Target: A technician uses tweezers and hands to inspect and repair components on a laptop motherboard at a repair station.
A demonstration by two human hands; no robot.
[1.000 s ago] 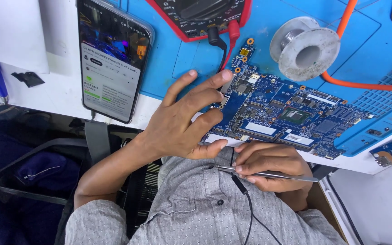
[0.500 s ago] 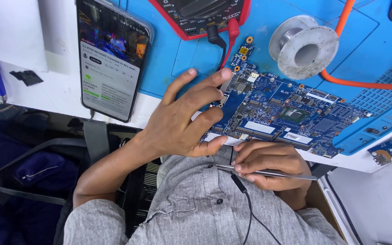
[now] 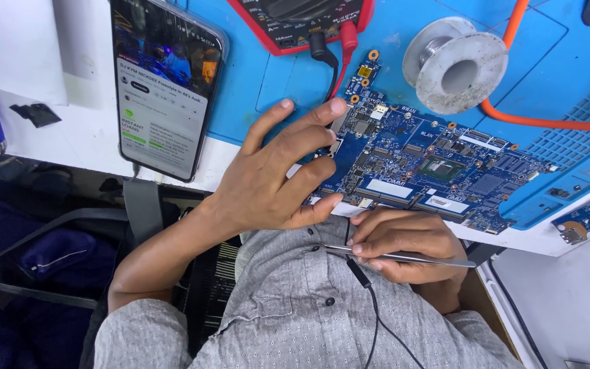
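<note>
Little has shifted since the earlier frames: our left hand (image 3: 278, 181) keeps its place on the near-left corner of the blue circuit board (image 3: 431, 171), and our right hand (image 3: 404, 253) stays curled below the bench edge.

We see the left hand spread open, fingers fanned flat, index tip reaching toward the board's upper-left end, thumb tucked along the lower edge. It presses rather than grips. The right hand is closed around slim metal tweezers (image 3: 411, 257), pinched between thumb and fingers; a thin black cable hangs beneath it.

The board sits at centre frame on the blue work mat (image 3: 554, 61), directly above the right hand and touching the left. Its long axis runs from upper left down to lower right. The tweezers lie almost level, tips pointing left toward the left thumb, tail toward the right edge of the frame. So the tips lie just below the board's near edge, and the left hand is the nearer one.
</note>
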